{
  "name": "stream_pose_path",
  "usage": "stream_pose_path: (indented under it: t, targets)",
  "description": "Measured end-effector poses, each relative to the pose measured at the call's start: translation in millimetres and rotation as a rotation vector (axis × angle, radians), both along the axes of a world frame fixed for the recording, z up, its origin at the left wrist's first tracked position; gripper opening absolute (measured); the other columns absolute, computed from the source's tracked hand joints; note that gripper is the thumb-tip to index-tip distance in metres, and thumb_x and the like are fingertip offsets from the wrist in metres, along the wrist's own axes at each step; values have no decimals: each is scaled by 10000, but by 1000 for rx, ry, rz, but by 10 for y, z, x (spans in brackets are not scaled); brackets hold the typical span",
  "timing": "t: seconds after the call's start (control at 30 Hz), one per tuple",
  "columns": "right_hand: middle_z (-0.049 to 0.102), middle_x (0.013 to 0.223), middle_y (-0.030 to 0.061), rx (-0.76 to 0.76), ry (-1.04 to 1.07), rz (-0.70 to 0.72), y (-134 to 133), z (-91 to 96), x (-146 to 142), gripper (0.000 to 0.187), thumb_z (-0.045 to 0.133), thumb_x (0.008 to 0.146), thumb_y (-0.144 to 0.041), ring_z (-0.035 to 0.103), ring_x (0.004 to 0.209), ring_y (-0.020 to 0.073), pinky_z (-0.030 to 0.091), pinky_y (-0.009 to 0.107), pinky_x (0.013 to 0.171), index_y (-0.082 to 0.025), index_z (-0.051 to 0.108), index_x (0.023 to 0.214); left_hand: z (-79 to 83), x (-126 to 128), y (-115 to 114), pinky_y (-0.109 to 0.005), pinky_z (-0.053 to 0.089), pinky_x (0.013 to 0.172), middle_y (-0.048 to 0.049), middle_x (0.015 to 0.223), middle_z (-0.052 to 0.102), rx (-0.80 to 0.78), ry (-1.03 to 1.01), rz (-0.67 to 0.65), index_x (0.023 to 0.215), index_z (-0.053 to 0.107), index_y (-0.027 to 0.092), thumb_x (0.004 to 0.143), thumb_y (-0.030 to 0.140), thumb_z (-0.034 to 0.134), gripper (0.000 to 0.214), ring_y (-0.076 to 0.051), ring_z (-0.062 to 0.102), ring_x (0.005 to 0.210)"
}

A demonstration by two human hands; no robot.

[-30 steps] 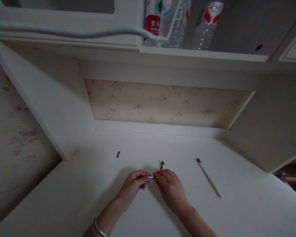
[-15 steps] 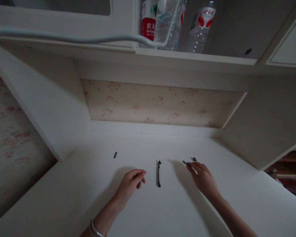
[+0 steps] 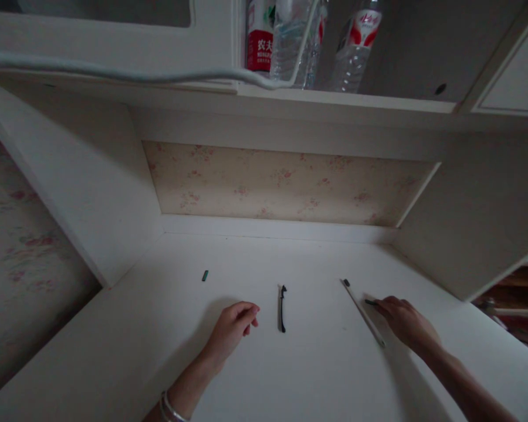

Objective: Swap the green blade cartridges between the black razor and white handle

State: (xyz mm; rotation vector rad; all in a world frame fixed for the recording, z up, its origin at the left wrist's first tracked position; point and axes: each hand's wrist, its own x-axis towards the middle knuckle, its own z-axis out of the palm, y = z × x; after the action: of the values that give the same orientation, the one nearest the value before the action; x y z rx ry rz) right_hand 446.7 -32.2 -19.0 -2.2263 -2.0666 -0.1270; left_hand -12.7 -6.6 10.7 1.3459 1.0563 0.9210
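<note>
My right hand (image 3: pixel 405 321) rests low on the white desk (image 3: pixel 317 375) at the right. Its fingertips pinch a small dark green piece (image 3: pixel 370 302). Just left of it lies a long thin white stick (image 3: pixel 363 313) with a dark tip at its far end. My left hand (image 3: pixel 232 326) lies on the desk near the middle, fingers loosely curled with nothing in them, bangles on its wrist. A thin black rod (image 3: pixel 282 308) lies between the two hands, closer to the left one. A small green cap (image 3: pixel 205 275) sits further back on the left.
Side panels wall in the desk nook on the left (image 3: pixel 92 193) and right (image 3: pixel 475 217), with a floral back panel (image 3: pixel 286 184). A shelf overhead holds several plastic bottles (image 3: pixel 290 41). A white cable (image 3: pixel 114 73) runs along under the shelf.
The hands, joined at the middle on a small green piece, have parted. My right hand carried the piece right, past the white stick. The black rod now lies bare on the desk.
</note>
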Motion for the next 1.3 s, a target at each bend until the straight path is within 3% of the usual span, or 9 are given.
stream_pose_path:
  t: [0.5,0.73,0.87,1.0,1.1,1.2,1.3]
  targets:
    - [714,865,143,-37,125,-273,72,-36,-127,490,403,839,-567,670,813,307,453,330,605,-205,734,838,-1,-10,10,-235,321,523,-15,650,576,8,-5,11,771,652,141,790,466,563,338,-119,437,551]
    - [719,858,136,10,166,-306,25,-28,-130,466,408,833,-551,669,801,299,462,330,621,-218,735,821,-1,-3,7,-230,319,512,-18,647,581,14,-7,18,768,652,142,789,471,563,342,-117,433,541]
    - [704,976,111,92,151,-310,-24,63,-195,481,355,863,-531,659,852,283,466,335,679,-231,731,874,-23,-1,10,-231,323,513,-23,652,585,33,18,16,769,650,140,802,459,549,336,-120,434,548]
    - [695,999,64,232,233,-247,-112,209,-607,475,353,871,-541,662,813,244,468,316,686,-244,724,895,-56,-1,23,-230,321,509,-27,657,594,60,22,20,784,658,143,791,484,555,356,-123,442,544]
    - [711,847,76,277,371,-123,-169,279,-1134,485,357,883,-551,660,714,232,476,306,652,-221,709,834,-67,-3,27,-230,320,506,-25,654,594,44,33,22,803,668,144,768,500,573,371,-127,444,540]
    - [716,849,71,238,509,70,-168,298,-1694,452,348,913,-525,660,717,230,492,308,648,-219,679,877,-65,-8,30,-233,331,520,-24,655,591,49,46,30,807,675,147,769,496,571,366,-131,451,553]
    - [706,778,35,169,554,124,-94,298,-2173,374,344,938,-484,663,665,209,482,286,590,-239,622,987,-68,-25,45,-233,328,518,-23,651,595,50,62,58,813,678,150,763,494,581,361,-131,450,545]
